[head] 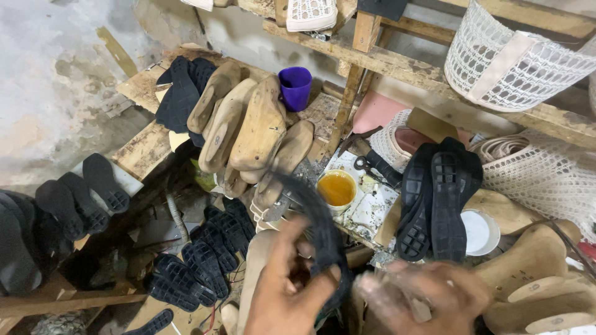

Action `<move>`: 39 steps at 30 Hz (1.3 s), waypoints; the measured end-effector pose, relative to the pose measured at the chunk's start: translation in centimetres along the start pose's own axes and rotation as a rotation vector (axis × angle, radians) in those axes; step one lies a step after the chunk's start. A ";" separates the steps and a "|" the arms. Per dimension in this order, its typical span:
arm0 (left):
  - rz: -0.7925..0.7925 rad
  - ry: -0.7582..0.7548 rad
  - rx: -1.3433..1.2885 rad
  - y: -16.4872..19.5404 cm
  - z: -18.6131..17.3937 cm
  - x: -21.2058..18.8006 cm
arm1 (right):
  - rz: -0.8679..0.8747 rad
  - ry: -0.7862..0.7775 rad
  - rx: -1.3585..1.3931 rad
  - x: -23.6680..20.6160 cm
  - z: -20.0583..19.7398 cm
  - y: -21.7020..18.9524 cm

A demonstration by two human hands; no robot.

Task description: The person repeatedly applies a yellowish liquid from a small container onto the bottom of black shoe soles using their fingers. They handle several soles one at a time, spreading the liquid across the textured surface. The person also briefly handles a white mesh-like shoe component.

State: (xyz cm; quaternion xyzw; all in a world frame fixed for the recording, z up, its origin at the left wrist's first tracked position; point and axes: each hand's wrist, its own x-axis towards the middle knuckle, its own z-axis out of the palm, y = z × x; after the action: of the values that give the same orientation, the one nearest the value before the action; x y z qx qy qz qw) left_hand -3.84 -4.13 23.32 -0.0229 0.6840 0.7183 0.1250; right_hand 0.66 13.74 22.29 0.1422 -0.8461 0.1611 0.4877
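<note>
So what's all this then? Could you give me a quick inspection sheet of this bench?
Surface: worn wooden bench, glue-stained.
Job's things: black rubber sole, blurred, in the left hand.
Clutter: wooden shoe lasts, purple cup, tub of yellow glue, paired black soles, more soles below.
Grip: left hand shut on the sole; right hand blurred, beside it, hold unclear.
Cables: nothing seen.
Surroundings: white mesh basket on wooden shelf, grey wall.
</note>
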 end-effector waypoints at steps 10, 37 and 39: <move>0.146 0.102 -0.111 0.3 -0.4 0.5 | 0.321 -0.588 0.664 -3.8 3.3 3.7; -0.140 -0.382 -0.425 -11.3 -4.4 0.5 | 0.214 -0.846 0.550 2.2 6.9 9.6; -0.203 -0.425 -0.460 -10.7 -3.8 0.7 | 0.158 -0.797 0.706 2.1 4.6 9.2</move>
State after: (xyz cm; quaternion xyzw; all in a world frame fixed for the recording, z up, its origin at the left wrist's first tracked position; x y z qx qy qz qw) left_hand -2.80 -7.38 12.44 0.0317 0.4566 0.8265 0.3276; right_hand -7.60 20.00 20.77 0.2837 -0.8682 0.4055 0.0379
